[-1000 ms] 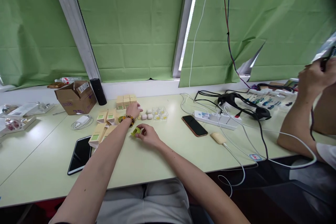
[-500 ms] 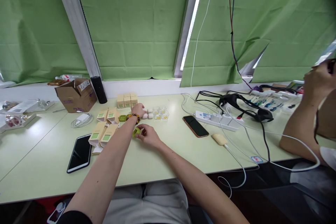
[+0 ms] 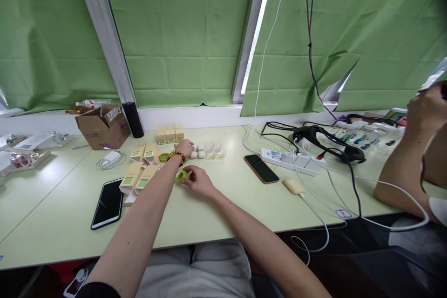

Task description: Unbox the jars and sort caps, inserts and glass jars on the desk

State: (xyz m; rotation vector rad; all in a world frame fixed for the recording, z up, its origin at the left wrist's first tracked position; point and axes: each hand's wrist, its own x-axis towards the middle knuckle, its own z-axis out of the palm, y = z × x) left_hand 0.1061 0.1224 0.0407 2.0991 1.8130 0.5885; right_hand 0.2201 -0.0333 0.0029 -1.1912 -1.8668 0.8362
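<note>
My right hand (image 3: 199, 180) pinches a small lime-green cup-like container (image 3: 181, 176) by its rim, low over the table. Farther forward, my left hand (image 3: 184, 147), with a beaded bracelet at the wrist, reaches down beside several small whitish-pink rounded pieces (image 3: 197, 152). Its fingers look curled, but what lies between them is hidden. Just right of those pieces stand several clear cups with yellow bottoms (image 3: 214, 150). Another green container (image 3: 164, 157) sits left of the bracelet. Opened small cream boxes with green labels (image 3: 131, 174) stand by my left forearm, which partly covers them.
Closed cream boxes (image 3: 170, 134) line up at the back. A phone (image 3: 107, 202) lies at left, another phone (image 3: 261, 169) at right. Beyond are a power strip (image 3: 289, 161), cables, a black headset (image 3: 328, 143), a cardboard box (image 3: 103, 126) and another person's arm (image 3: 401, 167).
The view has shifted slightly. Both hands keep nearly the same places, and the green container in my right hand looks turned a little.
</note>
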